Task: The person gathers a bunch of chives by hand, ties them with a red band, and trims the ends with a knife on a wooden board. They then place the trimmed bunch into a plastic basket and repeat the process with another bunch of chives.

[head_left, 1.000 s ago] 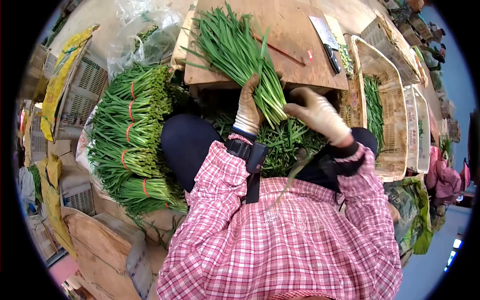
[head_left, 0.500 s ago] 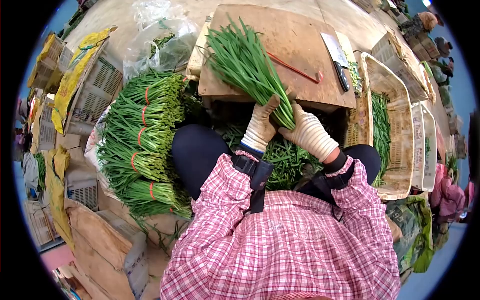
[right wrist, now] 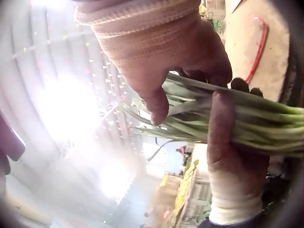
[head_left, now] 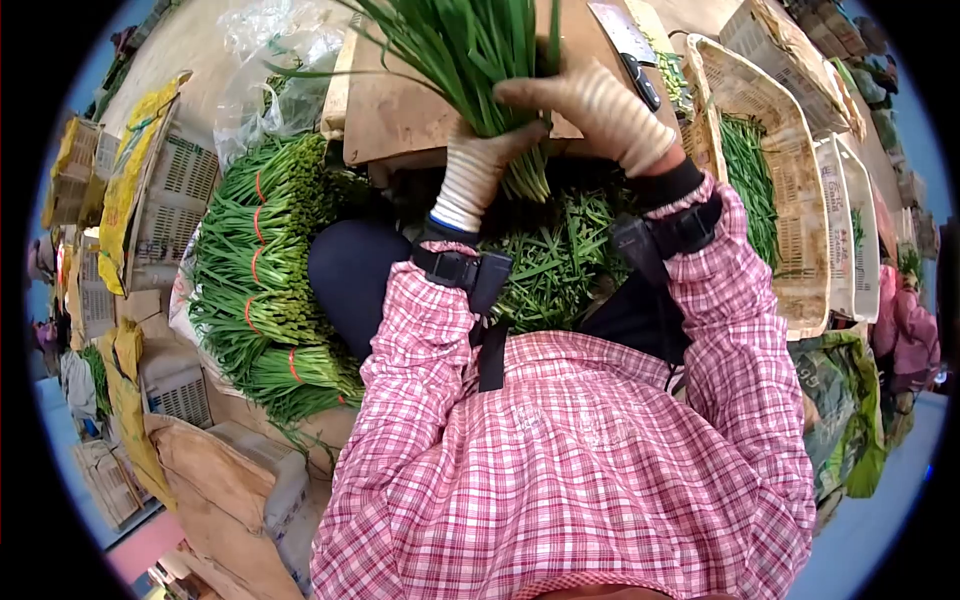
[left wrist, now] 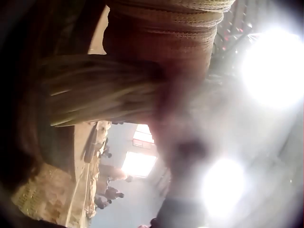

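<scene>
Okay, so the garlic chive bunch (head_left: 475,60) is up over the near edge of the tabletop (head_left: 395,118), long axis running mostly away from the body, leaf tips tilting a bit left and cut stems pointing back toward the lap. Left hand (head_left: 475,170) is the one nearer the stem ends, fingers and thumb wrapped round the bunch. Right hand (head_left: 605,112) comes in from the right, higher up the leaf side, thumb across the near face and fingers bent round the upper edge, so a loose grip imo.

Edges: stems poke out past the tabletop's front edge, above loose greens (head_left: 560,255). The cleaver (head_left: 622,35) lies near the tabletop's right edge, and a red tie (right wrist: 262,42) is on top. Tied chive bunches (head_left: 265,235) sit left of the tabletop, a plastic crate (head_left: 803,205) right of it.
</scene>
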Available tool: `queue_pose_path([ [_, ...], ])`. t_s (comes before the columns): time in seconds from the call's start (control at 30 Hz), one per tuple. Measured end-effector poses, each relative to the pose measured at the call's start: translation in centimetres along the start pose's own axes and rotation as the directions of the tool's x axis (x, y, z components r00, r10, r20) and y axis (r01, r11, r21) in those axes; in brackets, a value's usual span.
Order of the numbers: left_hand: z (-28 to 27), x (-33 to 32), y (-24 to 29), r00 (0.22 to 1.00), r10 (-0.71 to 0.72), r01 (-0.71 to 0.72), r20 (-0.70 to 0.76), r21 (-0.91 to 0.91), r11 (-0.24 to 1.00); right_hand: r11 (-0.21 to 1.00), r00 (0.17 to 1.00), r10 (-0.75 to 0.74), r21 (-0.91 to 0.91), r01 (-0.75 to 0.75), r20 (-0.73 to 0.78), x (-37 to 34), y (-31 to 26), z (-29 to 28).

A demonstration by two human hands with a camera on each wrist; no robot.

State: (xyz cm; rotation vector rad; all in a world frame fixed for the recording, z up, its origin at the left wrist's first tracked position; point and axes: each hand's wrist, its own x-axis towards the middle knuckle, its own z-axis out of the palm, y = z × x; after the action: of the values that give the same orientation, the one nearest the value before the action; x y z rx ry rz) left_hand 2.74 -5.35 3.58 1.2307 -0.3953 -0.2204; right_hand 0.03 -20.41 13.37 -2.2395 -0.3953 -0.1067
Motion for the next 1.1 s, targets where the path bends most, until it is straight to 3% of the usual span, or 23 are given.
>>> queue_pose_path([
  [0.07, 0.0, 2.1, 2.5, 0.984, 0.148, -0.163, 0.097, 0.166, 0.973, 0.958, 0.974, 0.052, 0.285, 0.013, -0.220, 2.1, 0.4, 0.7],
  [0.1, -0.1, 2.6, 4.2, 0.984, 0.123, -0.150, 0.130, 0.220, 0.964, 0.884, 0.973, 0.014, 0.457, 0.095, -0.229, 2.6, 0.1, 0.5],
  [0.13, -0.4, 3.1, 4.3, 0.982, 0.133, -0.160, 0.131, 0.226, 0.961, 0.884, 0.972, 0.003, 0.456, 0.107, -0.233, 3.0, 0.1, 0.5],
  [0.2, -1.3, 5.1, 3.5, 0.969, 0.190, -0.227, 0.156, 0.271, 0.935, 0.907, 0.947, -0.011, 0.396, 0.145, -0.321, 3.9, 0.8, 0.6],
  [0.23, -2.3, 6.3, 1.9, 0.972, 0.164, -0.217, 0.169, 0.378, 0.900, 0.953, 0.953, 0.081, 0.301, 0.011, -0.293, 4.4, 2.2, 1.2],
  [0.33, -2.5, 6.2, 1.8, 0.986, 0.104, -0.155, 0.131, 0.490, 0.858, 0.937, 0.958, 0.054, 0.345, 0.048, -0.281, 5.1, 4.1, 3.8],
  [0.4, -2.5, 6.3, 1.3, 0.980, 0.156, -0.197, 0.120, 0.628, 0.753, 0.969, 0.969, 0.049, 0.245, 0.012, -0.242, 5.6, 4.5, 4.2],
  [0.47, -2.9, 7.6, 0.0, 0.957, 0.276, -0.224, 0.094, 0.843, 0.489, 0.996, 0.975, 0.080, -0.025, -0.087, -0.208, 5.4, 2.0, 3.9],
  [0.53, -3.8, 8.0, -2.8, 0.909, 0.408, -0.301, 0.087, 0.814, 0.498, 0.998, 0.990, 0.055, -0.023, -0.058, -0.133, 5.4, 1.5, 3.2],
  [0.57, -2.8, 6.6, -1.3, 0.954, 0.287, -0.230, -0.086, 0.403, 0.886, 0.998, 0.992, 0.044, 0.041, -0.040, -0.122, 5.0, 1.5, 2.8],
  [0.6, -1.9, 5.2, 0.2, 0.982, 0.089, -0.114, -0.164, -0.147, 0.982, 0.994, 0.993, 0.033, 0.103, -0.022, -0.111, 4.4, 1.4, 2.2],
  [0.67, -1.5, 3.6, 1.9, 0.991, 0.070, -0.082, -0.110, -0.116, 0.990, 0.974, 0.997, 0.017, 0.225, 0.001, -0.080, 3.2, 2.5, 0.0],
  [0.73, -1.3, 3.0, 2.2, 0.992, -0.058, 0.008, -0.108, -0.412, 0.911, 0.968, 0.977, 0.162, 0.212, -0.130, -0.138, 2.2, 4.2, 1.2],
  [0.77, -1.1, 3.0, 1.8, 0.955, -0.234, 0.115, -0.182, -0.502, 0.857, 0.964, 0.976, 0.216, 0.163, -0.209, -0.024, 1.2, 3.1, 1.8],
  [0.8, -1.3, 3.1, 1.2, 0.993, -0.110, 0.061, -0.053, -0.562, 0.825, 0.977, 0.978, 0.208, 0.035, -0.209, 0.022, -0.8, 1.9, 2.6],
  [0.83, -1.8, 3.2, 0.7, 0.992, -0.108, 0.052, -0.073, -0.539, 0.841, 0.949, 0.977, 0.139, 0.259, -0.178, 0.163, -2.9, 1.1, 3.0],
  [0.87, -2.5, 3.0, 0.6, 0.990, -0.106, 0.042, -0.096, -0.515, 0.856, 0.975, 0.936, 0.217, -0.016, -0.222, 0.277, -4.5, 2.3, 3.1],
  [0.9, -2.6, 2.3, 1.5, 0.980, -0.168, 0.101, -0.109, -0.455, 0.885, 0.946, 0.995, -0.072, -0.311, 0.090, 0.067, -6.3, 4.8, 3.7],
  [0.93, -2.8, 2.1, 1.7, 0.981, -0.156, 0.087, -0.117, -0.453, 0.887, 0.927, 0.947, 0.293, -0.281, -0.247, 0.134, -6.2, 5.2, 2.3],
  [1.0, -2.4, 1.5, 1.2, 0.985, -0.173, 0.145, -0.017, -0.470, 0.871, 0.927, 0.946, 0.303, -0.196, -0.321, -0.115, -6.2, 4.4, 1.1],
  [1.03, -1.3, 1.1, 1.9, 0.985, -0.156, 0.172, 0.074, -0.442, 0.880, 0.974, 0.961, 0.192, -0.085, -0.212, -0.197, -6.1, 3.8, 1.4],
  [1.07, -0.3, 1.2, 1.8, 0.980, -0.169, 0.198, 0.109, -0.374, 0.906, 0.974, 0.961, 0.191, -0.083, -0.211, -0.199, -5.9, 3.2, 1.5],
  [1.1, 1.0, 1.2, 1.5, 0.984, -0.141, 0.172, 0.108, -0.379, 0.910, 0.934, 0.948, 0.317, 0.180, -0.309, -0.012, -5.7, 2.6, 1.7],
])
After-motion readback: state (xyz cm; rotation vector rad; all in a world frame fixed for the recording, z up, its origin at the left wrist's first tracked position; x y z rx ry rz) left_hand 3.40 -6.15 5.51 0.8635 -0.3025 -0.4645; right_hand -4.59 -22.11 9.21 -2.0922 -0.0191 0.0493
